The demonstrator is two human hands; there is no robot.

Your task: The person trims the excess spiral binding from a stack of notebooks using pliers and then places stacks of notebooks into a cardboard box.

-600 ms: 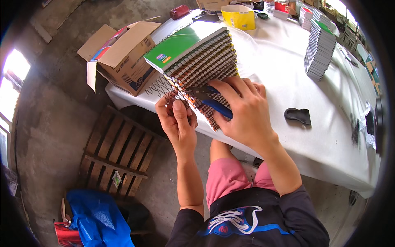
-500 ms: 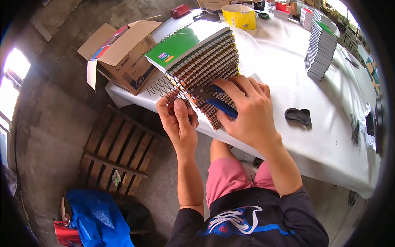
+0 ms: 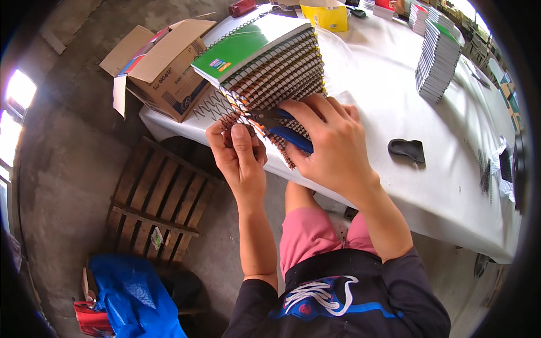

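A stack of spiral notebooks (image 3: 271, 72) stands at the table's near edge, with a green cover (image 3: 239, 52) on top and coil-bound edges facing me. Loose wire coil ends (image 3: 209, 107) stick out from its left corner. My left hand (image 3: 239, 152) is closed at that corner, thumb against the fingers, pinching dark spiral wire. My right hand (image 3: 338, 138) grips blue-handled pliers (image 3: 292, 138) in front of the coils. Their dark jaws point left, close to my left fingertips; whether they touch a wire I cannot tell.
An open cardboard box (image 3: 169, 79) stands left of the stack. On the white-covered table (image 3: 372, 84) are a yellow container (image 3: 325, 18), another notebook stack (image 3: 437, 62), a black curved object (image 3: 407, 151) and loose wires (image 3: 484, 172). A wooden pallet-like piece (image 3: 160, 208) and blue plastic (image 3: 135, 296) lie below left.
My right hand has brought the pliers slightly left, nearer my left fingertips. The left hand keeps its pinch at the stack's corner. The whole view has shifted a little.
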